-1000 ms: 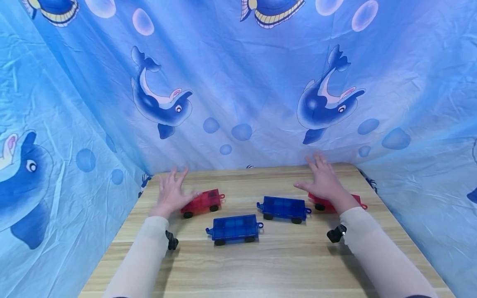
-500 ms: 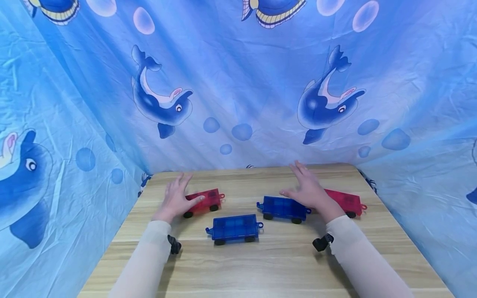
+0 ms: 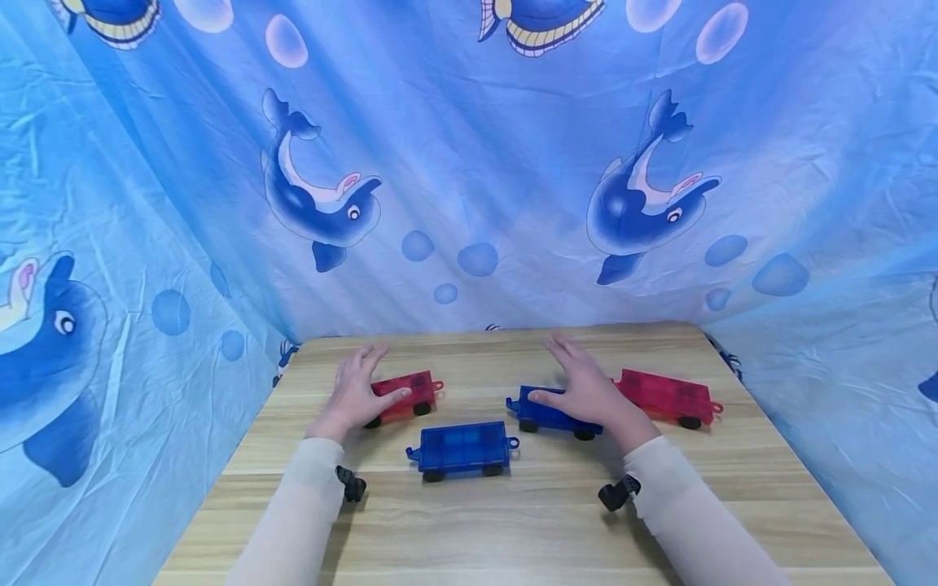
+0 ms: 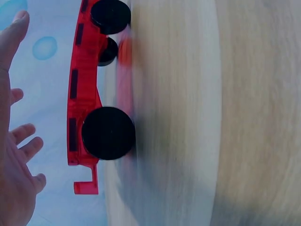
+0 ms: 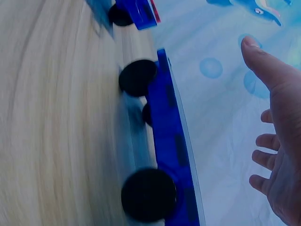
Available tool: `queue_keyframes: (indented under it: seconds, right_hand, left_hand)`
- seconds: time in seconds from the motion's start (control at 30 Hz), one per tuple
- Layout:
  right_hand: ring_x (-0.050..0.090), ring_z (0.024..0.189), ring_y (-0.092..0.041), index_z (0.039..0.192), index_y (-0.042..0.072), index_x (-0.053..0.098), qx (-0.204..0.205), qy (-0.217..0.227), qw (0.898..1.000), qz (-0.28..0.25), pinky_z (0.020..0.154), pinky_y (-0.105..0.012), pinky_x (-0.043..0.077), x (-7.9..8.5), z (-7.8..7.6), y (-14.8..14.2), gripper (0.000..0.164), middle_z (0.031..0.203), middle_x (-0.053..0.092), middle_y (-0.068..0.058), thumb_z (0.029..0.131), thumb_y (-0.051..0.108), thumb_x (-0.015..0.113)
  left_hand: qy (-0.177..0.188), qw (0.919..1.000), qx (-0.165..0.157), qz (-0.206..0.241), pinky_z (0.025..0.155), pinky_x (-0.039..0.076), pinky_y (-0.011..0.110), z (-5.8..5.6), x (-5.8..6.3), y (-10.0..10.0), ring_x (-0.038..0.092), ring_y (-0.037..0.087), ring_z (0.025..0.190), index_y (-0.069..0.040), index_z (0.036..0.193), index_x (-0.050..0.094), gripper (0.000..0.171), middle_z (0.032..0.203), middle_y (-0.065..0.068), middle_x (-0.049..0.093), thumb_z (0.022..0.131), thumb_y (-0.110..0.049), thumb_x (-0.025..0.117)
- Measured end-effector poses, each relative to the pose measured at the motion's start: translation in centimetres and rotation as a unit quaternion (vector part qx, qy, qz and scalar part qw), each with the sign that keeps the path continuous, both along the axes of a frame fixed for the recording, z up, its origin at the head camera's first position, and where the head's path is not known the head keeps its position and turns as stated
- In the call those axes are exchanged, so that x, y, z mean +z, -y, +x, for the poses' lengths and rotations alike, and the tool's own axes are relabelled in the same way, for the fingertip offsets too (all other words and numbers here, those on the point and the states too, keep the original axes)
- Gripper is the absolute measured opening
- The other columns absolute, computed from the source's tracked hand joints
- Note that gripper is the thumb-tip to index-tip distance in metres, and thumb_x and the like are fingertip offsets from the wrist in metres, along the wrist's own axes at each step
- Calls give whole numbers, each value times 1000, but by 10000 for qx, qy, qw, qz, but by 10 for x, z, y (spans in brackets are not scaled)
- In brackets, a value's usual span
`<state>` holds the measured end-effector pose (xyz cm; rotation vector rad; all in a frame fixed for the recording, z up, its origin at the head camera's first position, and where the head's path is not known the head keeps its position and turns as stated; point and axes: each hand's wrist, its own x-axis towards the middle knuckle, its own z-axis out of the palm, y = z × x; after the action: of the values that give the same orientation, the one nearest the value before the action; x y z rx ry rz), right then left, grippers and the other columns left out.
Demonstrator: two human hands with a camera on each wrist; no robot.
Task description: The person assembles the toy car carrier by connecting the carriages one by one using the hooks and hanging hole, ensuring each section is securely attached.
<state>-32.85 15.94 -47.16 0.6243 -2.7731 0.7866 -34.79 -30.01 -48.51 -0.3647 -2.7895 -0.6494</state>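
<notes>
My left hand (image 3: 355, 396) hovers over the left end of a red toy train car (image 3: 405, 394), its fingers spread and relaxed. In the left wrist view a gap separates that hand from the red car (image 4: 87, 94), whose hook and black wheels show. My right hand (image 3: 589, 395) is held above a blue toy train car (image 3: 545, 413), hiding part of it. The right wrist view has the thumb and fingers apart from the blue car (image 5: 169, 136), holding nothing.
A second blue train car (image 3: 463, 448) stands nearer on the wooden table (image 3: 469, 529). To the right is another red train car (image 3: 665, 397). A blue dolphin-print curtain (image 3: 469, 163) surrounds the table at the back and sides.
My right hand has moved left, from above the right red car to above the blue car. My left hand has shifted slightly right over its red car. The cars stay in place.
</notes>
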Motion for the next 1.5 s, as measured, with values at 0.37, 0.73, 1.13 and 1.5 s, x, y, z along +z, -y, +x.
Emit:
queue_keyframes:
  seconds: [0.37,0.73,1.13,1.5]
  right_hand:
    - [25,157,-34,168,30,25,533,287,9975,-366,118,-65,32,1,10,28,102,172,24,-3,87,62,79]
    - [26,156,-28,167,35,26,1035,605,9921,-363,118,-62,34,-4,30,62,99,172,25,3,88,57,81]
    - [28,156,-29,164,31,35,1452,614,9873,-179,118,-59,36,-8,45,82,96,171,28,3,86,62,80]
    - [37,152,-28,162,31,41,1752,704,9810,455,118,-55,38,-18,53,97,94,168,33,4,84,69,78]
  left_hand:
    - [274,9995,-136,-2,114,24,77,5,0,-11,27,50,148,-26,164,37,108,166,17,30,78,-81,72]
    - [319,9990,-243,185,105,39,75,7,-4,-23,31,46,145,-29,162,41,100,166,15,32,79,-69,82]
    - [419,9979,-415,255,104,41,74,7,-7,-35,34,43,143,-25,156,51,92,161,12,40,79,-60,87]
    - [740,9953,-469,401,114,33,71,8,-5,-45,35,42,146,-29,155,52,89,158,9,47,79,-55,89]
